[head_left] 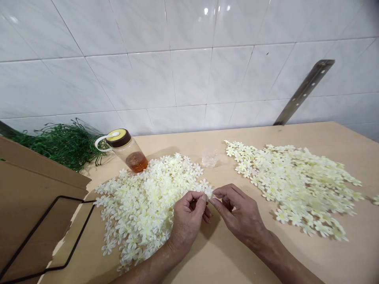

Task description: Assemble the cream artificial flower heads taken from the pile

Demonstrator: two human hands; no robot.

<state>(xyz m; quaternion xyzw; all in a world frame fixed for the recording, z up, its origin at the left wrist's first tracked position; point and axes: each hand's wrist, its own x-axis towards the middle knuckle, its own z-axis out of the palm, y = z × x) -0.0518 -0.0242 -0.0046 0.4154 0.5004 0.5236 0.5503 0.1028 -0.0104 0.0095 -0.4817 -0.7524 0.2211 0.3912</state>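
My left hand (pixel 189 221) is closed in a pinch on a small white artificial flower (pixel 209 192) in front of me. From the other side, my right hand (pixel 237 211) pinches the edge of the same flower, thumb against forefinger. Under and beside my left forearm lies a loose heap of pale yellow-white artificial flowers (pixel 142 205). Farther right, a second spread of such flowers (pixel 296 181) lies in long overlapping strands. Behind the hands sits a small clear plastic piece (pixel 209 158), whose exact kind I cannot tell.
A bottle (pixel 127 152) with amber liquid stands behind the left heap. Green artificial stems (pixel 65 144) are bunched at the back left, near a cardboard box (pixel 38 197) and a black wire frame (pixel 78 236). A perforated metal bracket (pixel 304 92) leans against the tiled wall (pixel 189 79).
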